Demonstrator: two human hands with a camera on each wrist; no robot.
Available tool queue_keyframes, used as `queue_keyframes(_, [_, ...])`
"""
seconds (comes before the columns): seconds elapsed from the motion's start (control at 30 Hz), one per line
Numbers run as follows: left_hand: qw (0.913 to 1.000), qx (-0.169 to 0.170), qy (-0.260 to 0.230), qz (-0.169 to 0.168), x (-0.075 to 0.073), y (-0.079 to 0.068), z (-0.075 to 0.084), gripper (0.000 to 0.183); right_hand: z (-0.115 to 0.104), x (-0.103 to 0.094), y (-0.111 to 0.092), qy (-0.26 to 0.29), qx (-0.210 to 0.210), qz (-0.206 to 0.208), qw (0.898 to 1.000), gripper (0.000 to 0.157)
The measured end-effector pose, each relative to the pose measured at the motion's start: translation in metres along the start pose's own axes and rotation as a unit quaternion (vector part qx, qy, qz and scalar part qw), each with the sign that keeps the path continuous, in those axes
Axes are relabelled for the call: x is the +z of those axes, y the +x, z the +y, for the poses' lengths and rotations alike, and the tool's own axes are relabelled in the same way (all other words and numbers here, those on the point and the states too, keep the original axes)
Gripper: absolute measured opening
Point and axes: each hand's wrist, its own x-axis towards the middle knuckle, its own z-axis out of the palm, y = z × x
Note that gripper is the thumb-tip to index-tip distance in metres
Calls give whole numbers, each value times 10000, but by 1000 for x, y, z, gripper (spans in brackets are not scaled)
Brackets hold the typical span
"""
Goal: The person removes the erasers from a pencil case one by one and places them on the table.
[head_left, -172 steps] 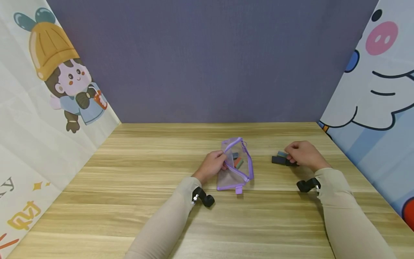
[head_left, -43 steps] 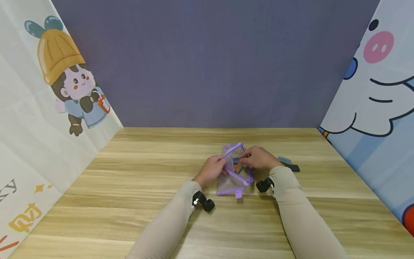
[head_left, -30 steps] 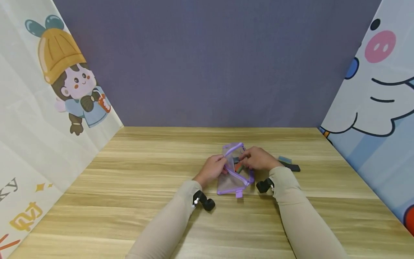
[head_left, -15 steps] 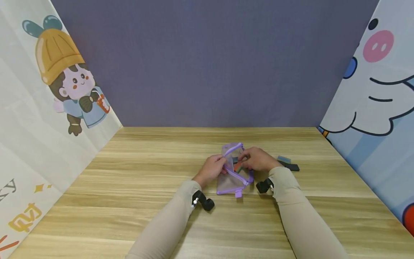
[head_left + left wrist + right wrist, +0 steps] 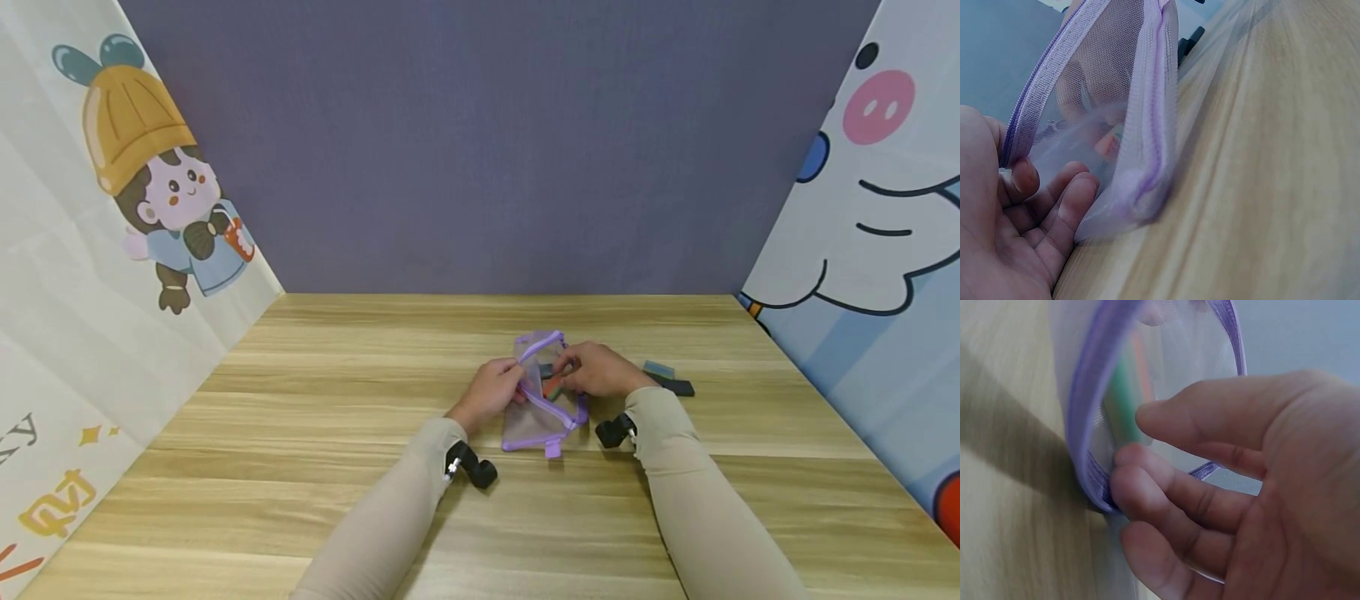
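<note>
My left hand (image 5: 491, 392) pinches the zippered edge of a purple-trimmed mesh pouch (image 5: 1159, 125), holding its mouth wide. Through the opening, a small orange-and-green bar (image 5: 552, 387) and a dark grey piece (image 5: 546, 371) lie inside. My right hand (image 5: 600, 369) reaches into the pouch mouth, its fingertips close beside these pieces. In the right wrist view, thumb and loosely bent fingers (image 5: 1138, 487) stand apart, with a blurred green strip (image 5: 1124, 403) just beyond them; whether they touch it is unclear. In the left wrist view, the mesh blurs the contents.
Right of the pouch, a blue-grey piece (image 5: 659, 369) and a black bar (image 5: 675, 386) lie on the wooden table (image 5: 360, 367), partly behind my right wrist. A dark panel (image 5: 480, 150) stands along the back edge, with printed cloths at both sides.
My right hand has come left from the loose pieces to the pouch mouth; fewer dark pieces show at the right. Over the last second it shifts only slightly. My left hand keeps its hold.
</note>
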Motion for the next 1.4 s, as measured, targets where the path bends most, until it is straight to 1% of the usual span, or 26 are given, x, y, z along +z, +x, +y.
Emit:
queue_keyframes(0.23, [10000, 4, 37, -6, -1, -1, 0, 29, 1, 0, -1, 119, 12, -24, 9999, 23])
queue_keyframes(0.47, [10000, 24, 52, -6, 0, -1, 0, 28, 0, -1, -4, 205, -95, -96, 9997, 12])
queue_keyframes(0.83, [9997, 149, 192, 5, 0, 2, -2, 27, 0, -1, -5, 198, -73, -150, 9997, 8])
queue_keyframes(1.0, [9998, 168, 78, -7, 0, 2, -1, 26, -1, -1, -5, 140, 5, -112, 9998, 14])
queue_keyframes(1.17, [9998, 163, 73, 2, 0, 3, -3, 26, 2, -1, -3, 108, -84, -52, 9999, 14])
queue_keyframes(1.4, [9998, 171, 96, 14, 0, 3, -5, 26, 6, 2, 0, 68, -131, 72, 9999, 17])
